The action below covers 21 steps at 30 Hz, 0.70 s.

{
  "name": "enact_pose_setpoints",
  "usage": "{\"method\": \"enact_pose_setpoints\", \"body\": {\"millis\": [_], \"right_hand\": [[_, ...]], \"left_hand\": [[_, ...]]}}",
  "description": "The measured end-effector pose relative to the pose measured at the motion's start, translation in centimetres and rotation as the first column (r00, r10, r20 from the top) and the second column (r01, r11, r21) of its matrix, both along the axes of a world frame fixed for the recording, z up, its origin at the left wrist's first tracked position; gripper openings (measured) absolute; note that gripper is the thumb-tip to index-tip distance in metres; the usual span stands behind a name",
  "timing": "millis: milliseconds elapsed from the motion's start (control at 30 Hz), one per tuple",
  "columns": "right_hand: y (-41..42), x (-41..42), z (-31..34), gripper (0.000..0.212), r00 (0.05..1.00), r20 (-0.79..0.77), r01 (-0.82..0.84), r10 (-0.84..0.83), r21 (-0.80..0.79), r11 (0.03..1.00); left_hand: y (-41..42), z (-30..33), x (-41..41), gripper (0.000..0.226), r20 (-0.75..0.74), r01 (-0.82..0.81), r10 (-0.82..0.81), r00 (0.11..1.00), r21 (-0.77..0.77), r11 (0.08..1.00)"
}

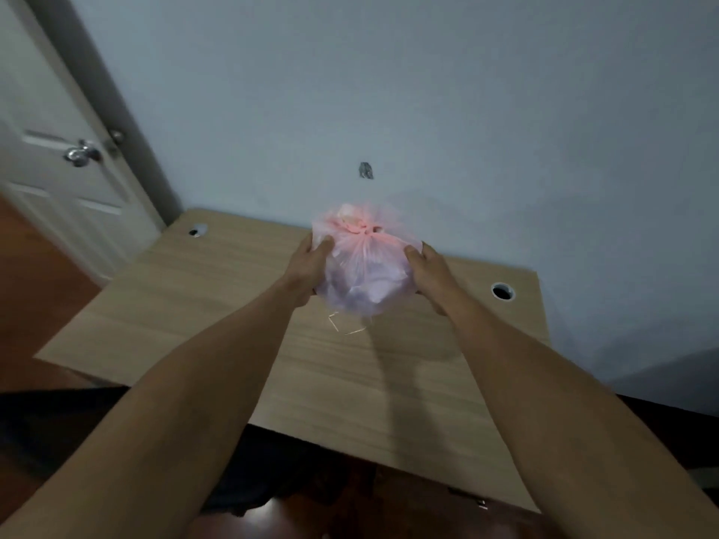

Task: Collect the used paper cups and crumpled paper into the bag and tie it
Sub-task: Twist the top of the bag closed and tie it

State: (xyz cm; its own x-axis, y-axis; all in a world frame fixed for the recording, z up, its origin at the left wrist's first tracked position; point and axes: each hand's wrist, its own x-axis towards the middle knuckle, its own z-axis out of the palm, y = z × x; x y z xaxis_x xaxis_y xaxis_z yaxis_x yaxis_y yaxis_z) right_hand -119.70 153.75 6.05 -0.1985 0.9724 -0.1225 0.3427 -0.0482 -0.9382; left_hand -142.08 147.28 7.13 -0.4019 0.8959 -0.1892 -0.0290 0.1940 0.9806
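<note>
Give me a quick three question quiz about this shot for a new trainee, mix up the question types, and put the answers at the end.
1. True or false: the top of the pink bag is gathered shut.
2. Multiple choice: how is the bag held? A) by the left hand alone; B) by the right hand alone; C) between both hands, one on each side.
3. Short answer: what small thing lies on the wooden table just below the bag?

Key:
1. True; the plastic is bunched to a knot near the top.
2. C.
3. A thin loose strand, pale; what it is made of cannot be told.
</note>
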Motion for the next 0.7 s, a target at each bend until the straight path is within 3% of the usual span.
{"method": "enact_pose_setpoints", "body": {"millis": [233,367,500,700], "right_hand": [[-3.5,-9.6,4.4,0.04,0.986,0.004,-0.169,0.169,0.085,0.982],[-6.1,-17.2,5.9,0.038,0.964,0.001,-0.265,0.268,0.131,0.955],[-10.1,-26.2,7.2,0.041,0.934,-0.01,-0.353,0.358,0.144,0.924],[-18.5,-41.1,8.2,0.049,0.883,-0.048,-0.454,0.467,0.162,0.876]], "left_hand": [[-6.3,3.2,-8.5,0.032,-0.023,-0.166,0.168,0.985,0.061,0.984],[-11.3,4.6,-15.2,0.049,-0.02,-0.224,0.227,0.974,0.085,0.971],[-17.4,6.0,-22.6,0.039,-0.064,-0.326,0.335,0.94,0.121,0.938],[-28.3,7.4,-35.7,0.041,-0.113,-0.458,0.48,0.87,0.174,0.872]]}}
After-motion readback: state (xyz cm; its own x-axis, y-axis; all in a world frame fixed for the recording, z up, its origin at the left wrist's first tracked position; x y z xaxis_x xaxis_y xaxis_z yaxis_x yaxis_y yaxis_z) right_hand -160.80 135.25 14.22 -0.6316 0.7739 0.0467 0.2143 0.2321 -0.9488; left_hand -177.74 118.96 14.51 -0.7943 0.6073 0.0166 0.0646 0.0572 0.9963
